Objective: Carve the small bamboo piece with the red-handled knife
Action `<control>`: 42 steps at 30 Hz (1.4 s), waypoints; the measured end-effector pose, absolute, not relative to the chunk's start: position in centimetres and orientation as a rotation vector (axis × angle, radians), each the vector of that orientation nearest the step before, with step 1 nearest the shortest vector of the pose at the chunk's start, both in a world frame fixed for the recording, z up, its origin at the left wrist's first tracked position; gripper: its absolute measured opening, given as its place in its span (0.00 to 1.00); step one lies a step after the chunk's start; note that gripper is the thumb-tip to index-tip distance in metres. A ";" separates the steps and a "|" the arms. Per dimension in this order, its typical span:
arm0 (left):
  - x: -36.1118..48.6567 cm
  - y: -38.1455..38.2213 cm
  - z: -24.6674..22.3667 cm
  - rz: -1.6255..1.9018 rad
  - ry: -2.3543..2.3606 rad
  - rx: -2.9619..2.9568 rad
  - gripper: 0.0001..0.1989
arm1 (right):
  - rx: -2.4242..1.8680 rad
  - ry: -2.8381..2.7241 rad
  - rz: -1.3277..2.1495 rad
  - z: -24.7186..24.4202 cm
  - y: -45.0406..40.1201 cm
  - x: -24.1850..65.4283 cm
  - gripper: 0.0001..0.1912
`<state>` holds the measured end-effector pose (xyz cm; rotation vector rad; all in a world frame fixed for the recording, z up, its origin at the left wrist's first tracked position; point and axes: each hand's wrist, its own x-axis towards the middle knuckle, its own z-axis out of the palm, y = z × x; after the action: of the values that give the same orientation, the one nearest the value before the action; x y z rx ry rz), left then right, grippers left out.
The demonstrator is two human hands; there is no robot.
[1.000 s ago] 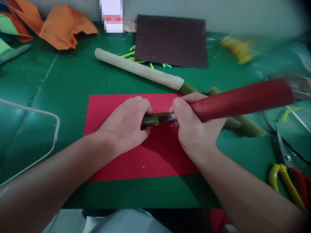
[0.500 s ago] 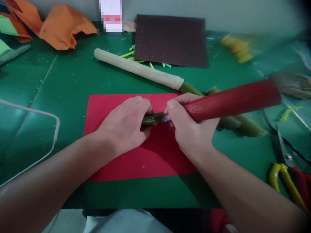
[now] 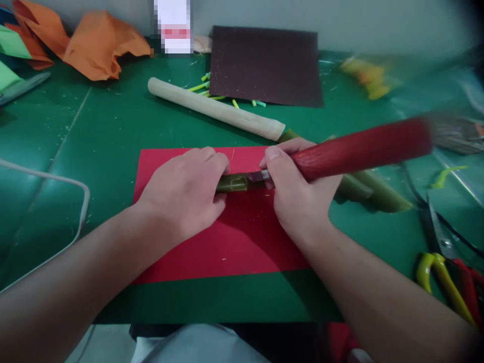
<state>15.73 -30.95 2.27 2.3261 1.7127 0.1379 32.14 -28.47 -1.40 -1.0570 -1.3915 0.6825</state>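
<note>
A green stem-like piece with a notch cut near its end lies over a red sheet. My left hand is wrapped round its left part, most of which is hidden beneath the hand. In my right hand is a carving knife with a thick red handle, which slants up to the right. The short metal blade points left and meets the green piece beside the notch. The fingers of my right hand are closed close behind the blade.
Behind the red sheet lies a pale round stick, with a dark board beyond. Green stalks lie right of my right hand. Yellow-handled scissors are at the right edge, a white cord at the left, orange material at the back left.
The knife and my right hand have shifted slightly, and the blade shows more. My left hand has moved a little left, and the notch in the green piece is now in plainer view.
</note>
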 end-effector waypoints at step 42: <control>16.5 -31.4 2.3 0.156 1.678 2.298 0.07 | -1.138 -1.393 0.529 -1.2 -28.9 32.0 0.12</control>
<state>16.48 -31.39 2.26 2.2982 1.6781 0.1564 31.99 -28.94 -1.25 -1.1377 -1.3929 0.5289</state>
